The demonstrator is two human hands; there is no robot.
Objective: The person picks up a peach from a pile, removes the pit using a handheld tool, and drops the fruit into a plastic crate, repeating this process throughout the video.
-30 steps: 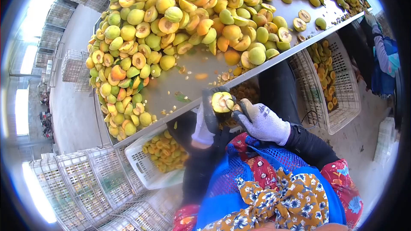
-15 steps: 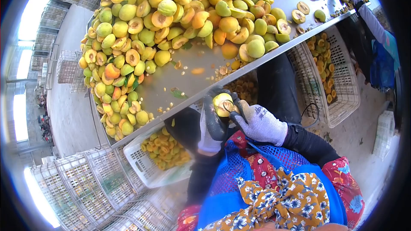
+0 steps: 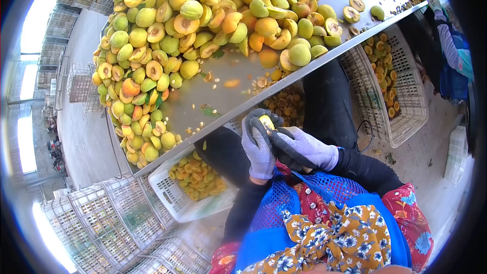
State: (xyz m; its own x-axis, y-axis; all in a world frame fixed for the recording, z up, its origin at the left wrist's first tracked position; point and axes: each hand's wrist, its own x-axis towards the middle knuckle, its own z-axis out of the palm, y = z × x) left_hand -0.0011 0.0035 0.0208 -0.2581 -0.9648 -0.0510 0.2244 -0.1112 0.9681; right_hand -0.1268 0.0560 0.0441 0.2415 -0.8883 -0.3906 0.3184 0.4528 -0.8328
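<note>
My left hand (image 3: pixel 257 144), in a grey glove with dark fingers, is wrapped round a yellow-green fruit piece (image 3: pixel 266 122) in front of the table's edge. My right hand (image 3: pixel 304 148), gloved the same way, presses against the fruit's lower side with curled fingers. What those fingers hold is hidden; a thin tool showed there in the earlier frames. Beyond both hands, halved fruits (image 3: pixel 155 32) lie heaped on the metal table (image 3: pixel 195 101), with loose pits and a leaf on its bare part.
A white crate of fruit halves (image 3: pixel 175 200) stands at lower left, another crate (image 3: pixel 401 127) at right. Stacked crates (image 3: pixel 101 218) fill the lower left corner. A co-worker's sleeve (image 3: pixel 449 45) reaches to the table at upper right. My legs are under the table edge.
My left fingers have closed further over the fruit, and it has turned so less of it shows. My right hand has rolled inward against it. The co-worker's arm at the upper right has shifted.
</note>
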